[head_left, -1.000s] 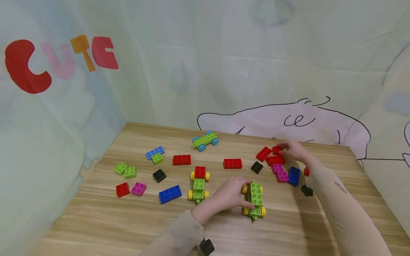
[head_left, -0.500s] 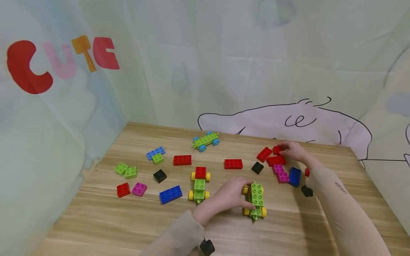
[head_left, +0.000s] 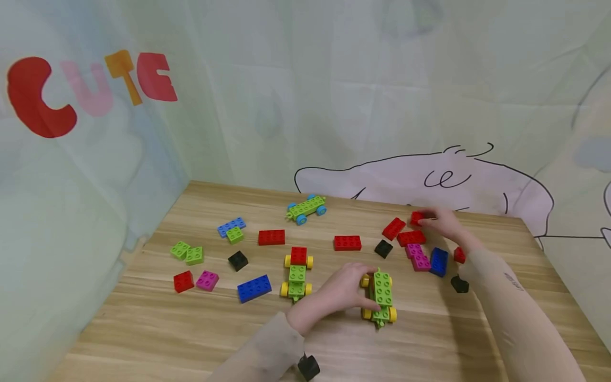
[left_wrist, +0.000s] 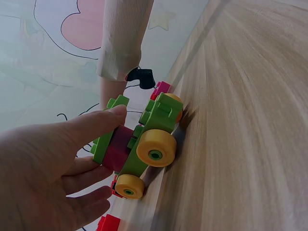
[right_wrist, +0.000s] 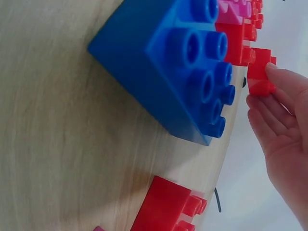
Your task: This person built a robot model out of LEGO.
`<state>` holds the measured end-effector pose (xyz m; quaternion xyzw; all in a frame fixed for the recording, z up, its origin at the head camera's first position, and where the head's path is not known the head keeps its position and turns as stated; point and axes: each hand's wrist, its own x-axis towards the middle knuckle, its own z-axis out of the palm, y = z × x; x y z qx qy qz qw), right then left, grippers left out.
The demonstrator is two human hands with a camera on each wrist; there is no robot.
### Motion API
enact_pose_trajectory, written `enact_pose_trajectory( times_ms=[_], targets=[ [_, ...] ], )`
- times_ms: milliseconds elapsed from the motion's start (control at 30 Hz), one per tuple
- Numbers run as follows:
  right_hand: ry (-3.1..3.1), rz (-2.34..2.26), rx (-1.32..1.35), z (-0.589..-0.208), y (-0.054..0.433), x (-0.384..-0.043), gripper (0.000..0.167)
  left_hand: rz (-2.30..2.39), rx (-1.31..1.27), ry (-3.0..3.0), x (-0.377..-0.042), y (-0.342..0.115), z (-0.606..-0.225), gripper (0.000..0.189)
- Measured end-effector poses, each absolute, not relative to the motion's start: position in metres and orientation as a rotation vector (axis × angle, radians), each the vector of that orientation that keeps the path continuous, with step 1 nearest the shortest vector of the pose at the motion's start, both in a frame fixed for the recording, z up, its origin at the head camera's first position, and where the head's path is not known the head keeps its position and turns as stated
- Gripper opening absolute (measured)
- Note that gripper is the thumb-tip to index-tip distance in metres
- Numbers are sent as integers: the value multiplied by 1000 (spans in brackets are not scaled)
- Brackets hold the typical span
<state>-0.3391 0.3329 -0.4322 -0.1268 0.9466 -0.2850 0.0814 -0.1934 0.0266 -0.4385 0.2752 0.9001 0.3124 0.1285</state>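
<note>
On the grain-streaked desk (head_left: pixel 157 329), I see the left hand (head_left: pixel 346 291) gripping a green car (head_left: pixel 383 289) at four o'clock, seemingly to steady its round yellow wheels (left_wrist: pixel 156 140); at two o'clock the right hand (head_left: pixel 441 222) pinches a squarish, plastic-looking red brick (head_left: pixel 416 218), presumably because it's small.

Colourful letters (head_left: pixel 95 107) on pale backdrop (head_left: pixel 324 122)
</note>
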Motion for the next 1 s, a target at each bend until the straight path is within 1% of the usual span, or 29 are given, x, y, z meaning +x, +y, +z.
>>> enact_pose_trajectory(
  times_ms=[267, 567, 800, 1000],
  targets=[
    [2876, -951, -324, -425, 333, -333, 45, 908, 793, 2619, -193, 27, -440, 78],
    [2962, -1090, -305, -410, 324, -319, 44, 905, 804, 2623, -193, 27, -439, 78],
    [3001, -1201, -329, -396, 309, -296, 44, 910, 811, 2621, -194, 27, -438, 78],
    [3000, -1303, -417, -389, 291, -272, 41, 892, 814, 2634, -193, 27, -437, 78]
  ],
)
